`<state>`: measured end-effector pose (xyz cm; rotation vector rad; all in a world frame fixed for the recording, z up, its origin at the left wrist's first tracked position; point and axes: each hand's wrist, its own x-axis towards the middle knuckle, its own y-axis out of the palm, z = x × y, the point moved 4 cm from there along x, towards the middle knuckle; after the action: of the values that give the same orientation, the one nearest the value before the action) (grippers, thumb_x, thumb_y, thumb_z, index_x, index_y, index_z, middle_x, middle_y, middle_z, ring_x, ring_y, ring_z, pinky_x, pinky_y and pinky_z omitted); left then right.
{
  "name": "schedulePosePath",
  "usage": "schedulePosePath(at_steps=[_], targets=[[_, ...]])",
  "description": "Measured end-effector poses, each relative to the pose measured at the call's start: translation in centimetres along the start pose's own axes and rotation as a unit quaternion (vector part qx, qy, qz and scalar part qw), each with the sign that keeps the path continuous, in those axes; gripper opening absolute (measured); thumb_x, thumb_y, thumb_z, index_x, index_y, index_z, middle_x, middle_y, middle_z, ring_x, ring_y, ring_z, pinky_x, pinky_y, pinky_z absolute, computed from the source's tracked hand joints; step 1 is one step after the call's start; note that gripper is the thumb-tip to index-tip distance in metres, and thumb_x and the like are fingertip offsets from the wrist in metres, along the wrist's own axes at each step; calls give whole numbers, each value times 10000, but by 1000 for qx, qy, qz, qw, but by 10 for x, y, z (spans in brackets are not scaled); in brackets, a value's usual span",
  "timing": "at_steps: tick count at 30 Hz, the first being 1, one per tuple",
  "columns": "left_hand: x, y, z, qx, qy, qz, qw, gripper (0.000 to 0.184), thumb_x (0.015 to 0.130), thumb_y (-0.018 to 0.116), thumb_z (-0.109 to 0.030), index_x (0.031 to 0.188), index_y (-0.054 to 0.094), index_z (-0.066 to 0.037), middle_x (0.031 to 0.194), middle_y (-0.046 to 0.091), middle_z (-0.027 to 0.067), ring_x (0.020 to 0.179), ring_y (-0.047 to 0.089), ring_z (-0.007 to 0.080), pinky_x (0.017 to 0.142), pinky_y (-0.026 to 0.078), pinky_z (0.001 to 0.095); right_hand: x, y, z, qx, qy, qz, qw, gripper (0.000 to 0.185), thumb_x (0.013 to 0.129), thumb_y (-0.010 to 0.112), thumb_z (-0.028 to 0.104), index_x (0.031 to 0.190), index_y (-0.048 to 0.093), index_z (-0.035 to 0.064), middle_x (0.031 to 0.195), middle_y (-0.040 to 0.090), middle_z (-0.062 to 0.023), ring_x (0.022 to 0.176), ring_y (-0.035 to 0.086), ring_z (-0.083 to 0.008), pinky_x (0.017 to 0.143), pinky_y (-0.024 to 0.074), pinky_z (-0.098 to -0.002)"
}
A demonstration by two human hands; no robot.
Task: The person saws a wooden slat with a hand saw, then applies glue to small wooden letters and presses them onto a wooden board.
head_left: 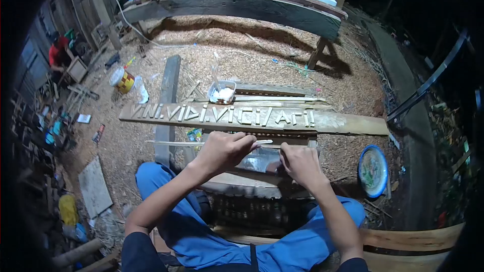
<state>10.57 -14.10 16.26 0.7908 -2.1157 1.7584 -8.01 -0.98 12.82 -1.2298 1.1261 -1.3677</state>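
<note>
My left hand [225, 152] is closed on a thin pale wooden strip [174, 143], which sticks out to the left and a little to the right of the fingers. To its right, my right hand [301, 161] has its fingers pressed together near the strip's right end; what they hold is too small to name. Just beyond both hands lies a long wooden board [348, 123] with raised pale letters [229, 116] along it. Behind the board stands a clear tub [222, 92] with white material inside. A shiny grey surface [259, 161] shows below my hands.
A workbench [242, 10] spans the back. A person [59, 53] in red sits at far left. A yellow-brown bucket [122, 80] stands left, a blue-rimmed basin [373, 171] right. Planks and shavings cover the ground.
</note>
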Motion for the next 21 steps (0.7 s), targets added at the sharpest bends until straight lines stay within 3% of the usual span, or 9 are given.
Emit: schedulePosePath(at_steps=[4,6,7,10,15,21], targets=[[27,-4,-5,-8,41,2,999,154,937,767,-226,985,718,-88,801,713,80,659,708,267,562,544,392,8,-27,-9,115,19,-120,986,182,1001,654,255,1055,591,93,856,719,-118,696,716,-332,590,548,-463],[37,-7,-9,-4,39,33,999,153,944,760,-233,1000,719,-96,800,715,75,670,718,252,559,543,385,5,-41,-9,217,-35,-216,951,197,968,717,241,1086,637,105,883,719,-88,734,722,-310,605,545,-433],[42,-9,-12,16,37,53,998,151,945,757,-236,1003,718,-102,799,717,71,675,721,247,557,542,382,3,-47,-8,197,-50,-225,953,247,927,768,217,1111,648,105,931,724,-86,722,725,-291,611,561,-393],[48,-9,-11,51,35,80,995,164,933,763,-244,1022,713,-115,803,709,52,682,723,234,559,541,367,8,-49,-14,166,-87,-260,947,261,944,756,251,1119,627,106,924,703,-83,658,707,-295,585,562,-399],[33,12,4,48,64,45,996,201,913,769,-272,1023,684,-125,766,630,19,655,684,218,563,531,357,26,-34,-13,78,-134,-225,962,206,925,748,283,1004,633,132,783,578,-43,609,647,-233,558,523,-369],[11,15,21,21,50,34,998,175,907,736,-252,1019,650,-148,758,594,10,632,666,192,564,513,347,44,-5,2,73,-161,-184,967,195,880,757,223,993,629,128,787,566,-36,660,641,-221,588,508,-362]])
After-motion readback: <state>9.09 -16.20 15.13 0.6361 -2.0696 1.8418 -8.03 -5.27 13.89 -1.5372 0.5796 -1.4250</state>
